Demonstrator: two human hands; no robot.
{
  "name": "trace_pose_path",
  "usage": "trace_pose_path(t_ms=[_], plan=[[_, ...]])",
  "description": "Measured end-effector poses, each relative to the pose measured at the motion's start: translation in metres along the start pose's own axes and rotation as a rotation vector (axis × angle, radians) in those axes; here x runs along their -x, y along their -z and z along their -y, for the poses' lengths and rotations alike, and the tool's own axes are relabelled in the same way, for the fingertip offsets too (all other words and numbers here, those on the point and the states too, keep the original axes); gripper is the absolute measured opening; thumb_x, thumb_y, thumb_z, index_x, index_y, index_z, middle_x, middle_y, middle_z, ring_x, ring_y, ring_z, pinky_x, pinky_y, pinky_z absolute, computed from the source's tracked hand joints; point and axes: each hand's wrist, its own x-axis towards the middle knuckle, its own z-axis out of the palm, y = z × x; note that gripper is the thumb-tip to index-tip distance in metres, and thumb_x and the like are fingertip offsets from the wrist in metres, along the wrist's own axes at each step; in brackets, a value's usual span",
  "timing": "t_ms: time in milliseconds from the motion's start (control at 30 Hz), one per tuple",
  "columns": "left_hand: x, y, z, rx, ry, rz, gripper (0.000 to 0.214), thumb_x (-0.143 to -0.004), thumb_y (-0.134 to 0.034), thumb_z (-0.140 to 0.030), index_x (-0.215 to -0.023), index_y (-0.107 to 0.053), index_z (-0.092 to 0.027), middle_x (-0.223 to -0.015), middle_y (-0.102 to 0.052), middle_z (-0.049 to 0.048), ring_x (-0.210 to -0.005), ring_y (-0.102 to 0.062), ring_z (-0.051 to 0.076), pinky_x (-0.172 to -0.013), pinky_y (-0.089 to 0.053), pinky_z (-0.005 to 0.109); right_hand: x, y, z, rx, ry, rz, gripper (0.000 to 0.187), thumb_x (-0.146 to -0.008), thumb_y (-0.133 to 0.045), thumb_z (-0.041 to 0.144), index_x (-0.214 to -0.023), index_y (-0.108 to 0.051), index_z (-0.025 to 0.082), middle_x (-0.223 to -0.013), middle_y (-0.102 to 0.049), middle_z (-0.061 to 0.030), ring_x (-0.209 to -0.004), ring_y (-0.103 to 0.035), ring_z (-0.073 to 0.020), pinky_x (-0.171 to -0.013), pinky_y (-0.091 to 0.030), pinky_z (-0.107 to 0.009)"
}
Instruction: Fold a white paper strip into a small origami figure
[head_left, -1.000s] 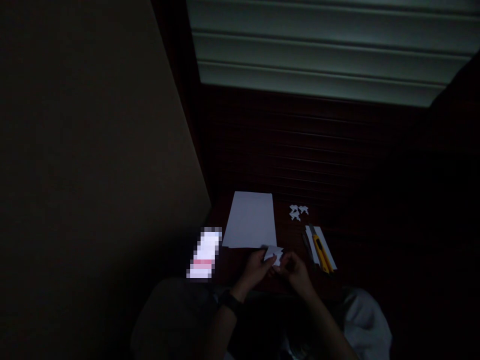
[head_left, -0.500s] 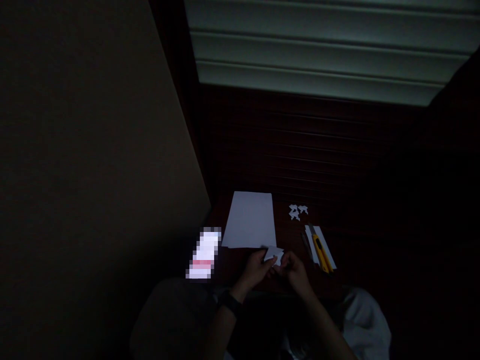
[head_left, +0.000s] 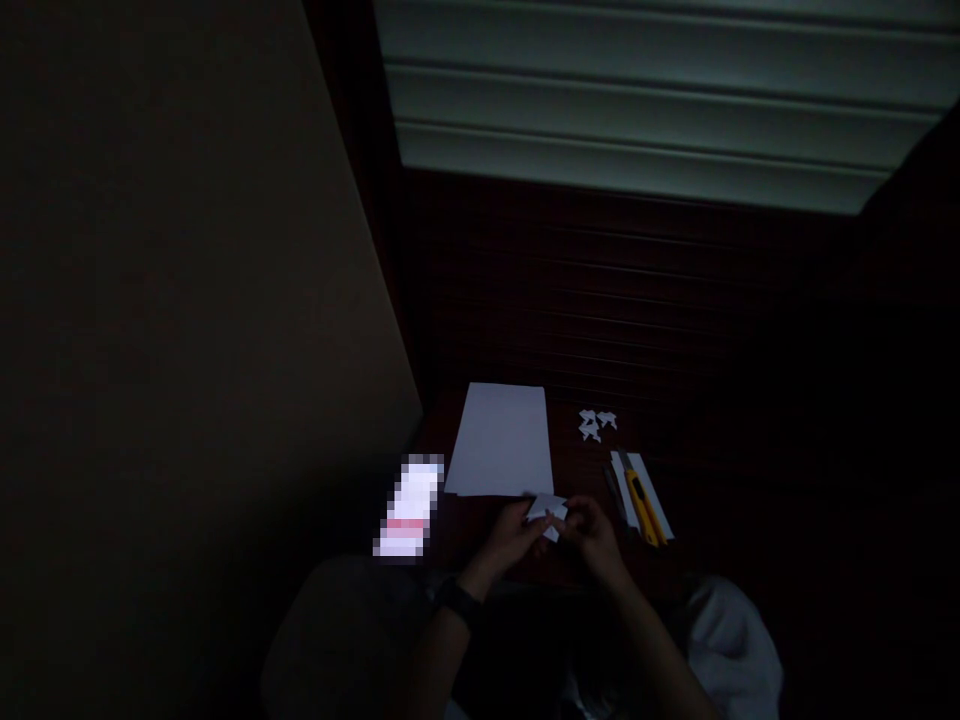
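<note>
A small folded piece of white paper (head_left: 547, 506) is held up between both hands, just in front of the near edge of a white paper sheet (head_left: 504, 440). My left hand (head_left: 511, 538) pinches its left side, thumb on top; a dark watch band is on that wrist. My right hand (head_left: 594, 532) grips the right side, its thumb pressing near the middle of the folded paper. The undersides of the fingers are hidden, and dim light blurs the fold lines.
Several small folded paper figures (head_left: 590, 426) lie at the back right. A yellow box cutter (head_left: 643, 508) rests on a white paper strip (head_left: 654, 490), with a dark pen-like object (head_left: 615, 492) beside it. A glowing, pixelated screen (head_left: 409, 508) is at the left.
My right hand has shifted slightly up, and its thumb has come over the top of the folded paper. My left hand stays nearly in place.
</note>
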Motion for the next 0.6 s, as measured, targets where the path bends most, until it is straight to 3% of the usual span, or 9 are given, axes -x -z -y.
trace_pose_path(t_ms=[133,333,500,600], plan=[[-0.001,0.001,0.001,-0.009,0.003,0.007,0.036,-0.076,-0.054,-0.041,-0.092,-0.060,-0.010,-0.065,-0.062,0.0041,-0.049,-0.055,0.012,-0.040,-0.040,0.020,0.002,-0.002,0.006,0.062,0.025,0.022,0.039,-0.064,-0.070,0.036,-0.094,-0.053,0.018,-0.056,-0.047,0.0059,-0.048,-0.041,-0.0091,-0.046,-0.034,-0.019],[0.001,-0.002,-0.003,0.067,0.032,0.022,0.038,-0.075,-0.056,-0.040,-0.098,-0.059,-0.011,-0.074,-0.064,0.0066,-0.052,-0.057,0.012,-0.044,-0.044,0.021,0.004,-0.005,0.004,0.119,0.043,-0.031,0.026,-0.070,-0.063,0.038,-0.080,-0.060,0.014,-0.059,-0.051,0.0019,-0.054,-0.046,-0.0116,-0.051,-0.037,-0.022],[0.001,-0.003,-0.001,0.147,0.023,0.054,0.041,-0.066,-0.068,-0.031,-0.101,-0.058,-0.011,-0.085,-0.066,0.0100,-0.063,-0.061,0.015,-0.051,-0.048,0.022,0.000,-0.006,-0.004,0.092,0.046,-0.110,0.033,-0.068,-0.063,0.036,-0.093,-0.060,0.016,-0.062,-0.055,0.0009,-0.057,-0.049,-0.0142,-0.053,-0.040,-0.024],[0.001,-0.001,0.001,0.176,0.002,0.075,0.042,-0.064,-0.070,-0.027,-0.101,-0.057,-0.010,-0.089,-0.066,0.0114,-0.068,-0.062,0.017,-0.054,-0.049,0.024,0.000,-0.006,-0.004,0.140,0.038,-0.101,0.031,-0.069,-0.062,0.037,-0.090,-0.062,0.014,-0.061,-0.056,-0.0005,-0.056,-0.050,-0.0148,-0.052,-0.040,-0.024]])
